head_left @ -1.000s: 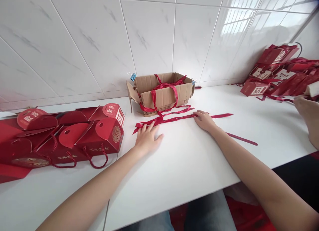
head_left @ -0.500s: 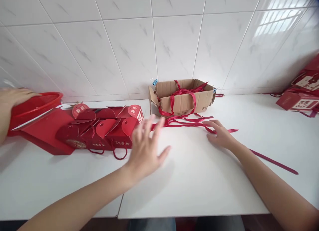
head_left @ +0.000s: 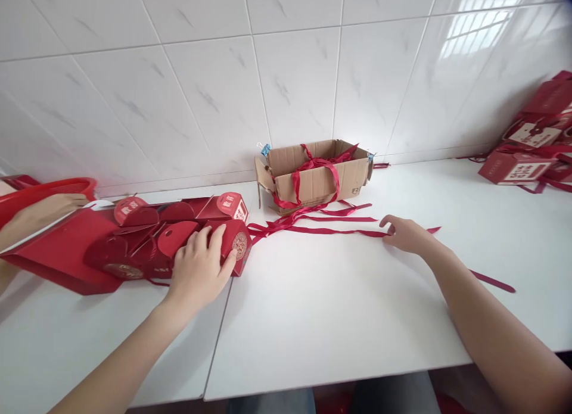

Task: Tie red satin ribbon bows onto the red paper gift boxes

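Note:
My left hand [head_left: 200, 270] lies over the nearest red gift box [head_left: 240, 247] at the right end of the front row. Its fingers curl across the top and the thumb presses near the round gold print on the end face. Beside it stand other red gift boxes [head_left: 176, 238] with round flaps and cord handles. My right hand [head_left: 404, 234] pinches a red ribbon [head_left: 339, 230] between thumb and fingers, close to the white table. More ribbons run from under the boxes toward a cardboard box [head_left: 319, 184], and some hang over its rim.
At the left, another person's hand [head_left: 49, 208] reaches by a red plastic basket [head_left: 84, 187]. Finished-looking red boxes with ribbons [head_left: 513, 167] are piled at the far right. A loose dark red strip [head_left: 494, 281] lies near my right forearm. The tiled wall [head_left: 295, 86] borders the table.
My left hand has moved left from above the table onto the front-row gift box, which now shows its printed end face. My right hand still holds the ribbon. The other person's hand has lowered.

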A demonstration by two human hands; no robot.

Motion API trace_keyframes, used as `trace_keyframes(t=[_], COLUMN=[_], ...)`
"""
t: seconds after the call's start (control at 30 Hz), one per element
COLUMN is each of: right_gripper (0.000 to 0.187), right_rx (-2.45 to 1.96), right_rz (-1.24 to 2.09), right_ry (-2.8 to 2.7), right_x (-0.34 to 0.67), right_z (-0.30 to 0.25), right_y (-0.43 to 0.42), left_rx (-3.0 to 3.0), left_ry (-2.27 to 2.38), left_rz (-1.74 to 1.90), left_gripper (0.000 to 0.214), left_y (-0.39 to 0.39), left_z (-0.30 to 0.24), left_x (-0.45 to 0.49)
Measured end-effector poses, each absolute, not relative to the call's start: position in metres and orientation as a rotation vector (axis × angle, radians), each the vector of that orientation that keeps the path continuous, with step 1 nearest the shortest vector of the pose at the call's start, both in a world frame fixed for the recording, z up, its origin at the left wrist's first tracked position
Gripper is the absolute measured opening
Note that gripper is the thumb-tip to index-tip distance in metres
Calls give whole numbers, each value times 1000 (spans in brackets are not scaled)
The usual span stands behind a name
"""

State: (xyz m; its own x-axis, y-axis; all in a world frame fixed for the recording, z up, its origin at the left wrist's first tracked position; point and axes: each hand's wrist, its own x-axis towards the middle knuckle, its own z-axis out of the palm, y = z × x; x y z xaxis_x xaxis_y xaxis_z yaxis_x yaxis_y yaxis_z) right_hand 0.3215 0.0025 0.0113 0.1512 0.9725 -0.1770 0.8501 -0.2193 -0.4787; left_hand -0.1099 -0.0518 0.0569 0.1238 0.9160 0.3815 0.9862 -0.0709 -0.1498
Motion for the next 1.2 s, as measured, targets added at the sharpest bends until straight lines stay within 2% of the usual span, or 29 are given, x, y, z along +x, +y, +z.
trace_keyframes(t=[0.17, 0.33, 0.4, 0.5, 0.57, 0.63, 0.73, 0.9, 1.0, 1.2], right_gripper=[31, 20, 17, 9, 17, 24, 19, 29, 29, 9], right_rx=[-1902, -1194, -919, -750, -910, -1315, -1796, -1922, -1953, -2070], right_rz=[873, 1331, 1334, 1113, 937, 738, 478, 261, 148, 295], right_ry=[-1601, -1152, -955, -808, -928, -1186, -1433, -1574, -1807, -2002], right_x=[317, 318, 323, 333, 338, 337, 329, 305, 289, 264], right_z=[26, 34, 33, 29, 24, 19, 9, 5, 10, 22], right_y=[-1, -4, -1, 6, 11, 13, 13, 10, 20, 61], left_rx=[-2435, -2850, -2899, -2874, -2821, -2750, -2683, -2678, -2607, -2410], left_ry=[-1366, -682, -578, -518, -515, -517, -505, -417, -373, -629], left_rz=[-407, -415, -560, -828, -968, -1095, -1216, -1267, -1293, -1276], left_gripper=[53, 55, 53, 49, 47, 45, 43, 41, 38, 53], left_y=[-62, -66, -58, -44, -37, -33, -33, -36, -39, -40], left_z=[67, 66, 60, 42, 30, 20, 12, 11, 10, 7], left_x=[-96, -53, -35, -13, -3, 3, 5, 0, 2, 5])
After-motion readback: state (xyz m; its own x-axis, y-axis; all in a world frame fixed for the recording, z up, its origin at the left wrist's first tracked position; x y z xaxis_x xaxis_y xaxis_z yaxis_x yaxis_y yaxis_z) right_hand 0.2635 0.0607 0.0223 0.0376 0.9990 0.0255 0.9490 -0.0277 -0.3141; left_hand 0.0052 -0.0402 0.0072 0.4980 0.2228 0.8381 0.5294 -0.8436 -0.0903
